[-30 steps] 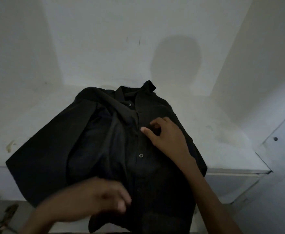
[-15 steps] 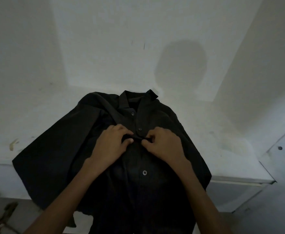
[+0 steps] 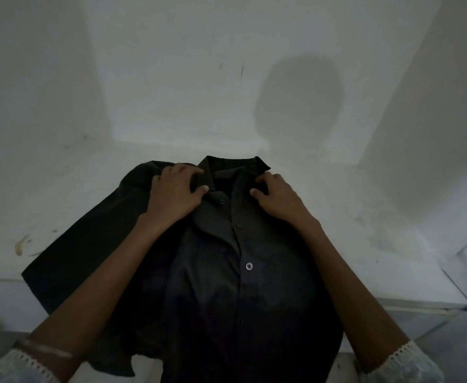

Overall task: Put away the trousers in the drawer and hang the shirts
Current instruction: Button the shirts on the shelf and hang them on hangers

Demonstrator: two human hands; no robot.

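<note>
Looking at a black shirt (image 3: 213,286) lying front-up on the white worktop (image 3: 365,244), collar (image 3: 226,168) pointing to 12 o'clock, hem hanging over the edge at 6 o'clock. Gripping the collar at 11 o'clock with the left hand (image 3: 175,193), fingers (image 3: 171,172) curling on the cloth; pinching it at 1 o'clock with the right hand (image 3: 279,201).

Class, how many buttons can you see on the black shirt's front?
3, in a line down the front: top button below the collar, middle button, pale lower button. More may hide in the dark hem.
</note>
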